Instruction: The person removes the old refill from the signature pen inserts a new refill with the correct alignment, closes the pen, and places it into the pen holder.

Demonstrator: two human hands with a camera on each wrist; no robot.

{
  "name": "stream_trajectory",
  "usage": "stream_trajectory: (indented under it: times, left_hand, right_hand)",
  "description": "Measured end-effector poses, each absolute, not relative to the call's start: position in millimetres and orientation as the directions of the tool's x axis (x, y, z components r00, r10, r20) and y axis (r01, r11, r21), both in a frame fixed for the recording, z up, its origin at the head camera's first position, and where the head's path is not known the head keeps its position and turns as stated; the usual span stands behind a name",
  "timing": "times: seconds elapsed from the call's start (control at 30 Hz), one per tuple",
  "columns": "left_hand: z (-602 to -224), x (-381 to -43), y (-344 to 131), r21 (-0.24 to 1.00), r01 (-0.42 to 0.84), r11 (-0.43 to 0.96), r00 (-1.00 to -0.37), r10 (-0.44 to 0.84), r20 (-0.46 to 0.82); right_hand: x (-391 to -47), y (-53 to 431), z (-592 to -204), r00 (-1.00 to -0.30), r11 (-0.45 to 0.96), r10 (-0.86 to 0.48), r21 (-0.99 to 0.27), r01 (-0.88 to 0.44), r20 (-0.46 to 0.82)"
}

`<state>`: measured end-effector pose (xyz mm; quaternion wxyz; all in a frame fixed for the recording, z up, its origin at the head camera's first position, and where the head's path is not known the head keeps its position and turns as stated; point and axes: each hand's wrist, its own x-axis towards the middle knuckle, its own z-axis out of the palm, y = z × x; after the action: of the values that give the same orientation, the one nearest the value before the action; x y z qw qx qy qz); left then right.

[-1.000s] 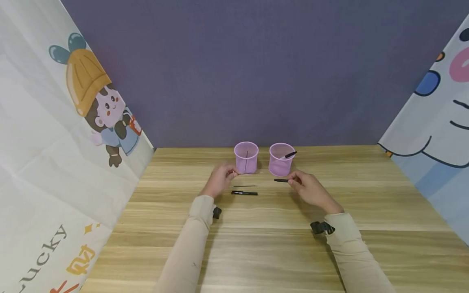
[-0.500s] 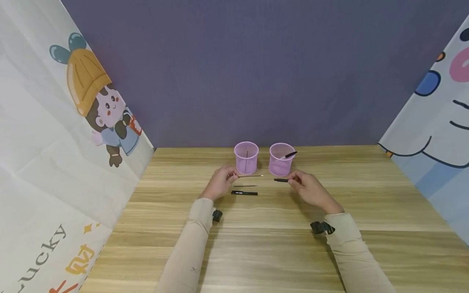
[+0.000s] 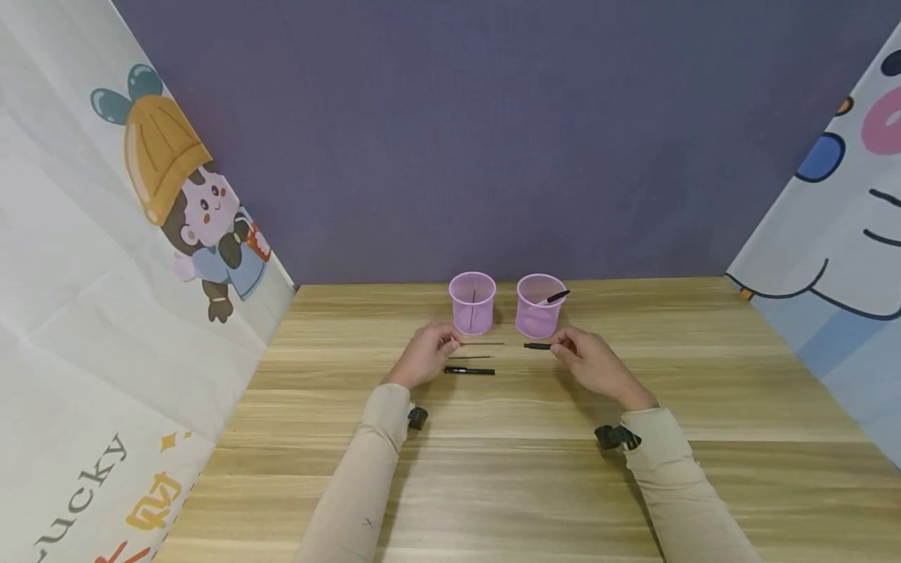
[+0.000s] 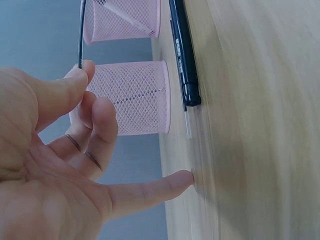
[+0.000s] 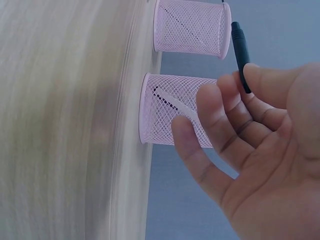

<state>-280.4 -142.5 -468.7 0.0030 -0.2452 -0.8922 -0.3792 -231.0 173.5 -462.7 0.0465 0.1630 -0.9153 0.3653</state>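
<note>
My left hand [image 3: 425, 353] pinches a thin dark pen refill [image 4: 81, 37] between thumb and forefinger. The refill points right, toward the other hand. In the left wrist view the little finger is stretched toward the tabletop. My right hand [image 3: 594, 361] pinches a short black pen part [image 5: 240, 47] with a stepped, ribbed end, pointing left. A gap separates refill and pen part. Between the hands and nearer to me, a second thin refill [image 3: 470, 357] lies on the table beside a black pen piece with a clip [image 3: 469, 371].
Two pink mesh pen cups stand behind the hands. The left cup [image 3: 462, 317] holds a thin upright refill; the right cup [image 3: 529, 322] holds a leaning black-ended pen [image 3: 558, 297]. A dark backdrop [image 3: 507, 141] rises at the wooden table's [image 3: 507, 477] back edge.
My left hand has shifted a little right and toward me, bringing the refill nearly level with the pen part. The right hand has hardly moved.
</note>
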Motion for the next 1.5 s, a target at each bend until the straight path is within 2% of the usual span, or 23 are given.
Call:
stream_trajectory:
  times: [0.47,0.97,1.5]
  left_hand:
    - [-467.8,-278.1,-138.9,0.697,0.402,0.594,-0.891,0.430,0.148]
    - [-466.8,-277.8,-133.6,0.677,0.433,0.595,-0.875,0.457,0.159]
    - [-464.3,-272.4,-130.9,0.677,0.438,0.591,-0.870,0.467,0.156]
  right_hand:
    - [-228.9,168.8,-460.5,-0.938,0.676,-0.277,-0.651,-0.344,0.208]
    - [-231.7,167.2,-463.3,-0.928,0.673,-0.280,-0.640,-0.372,0.244]
    - [-230.5,164.7,-464.6,-0.934,0.677,-0.287,-0.645,-0.353,0.210]
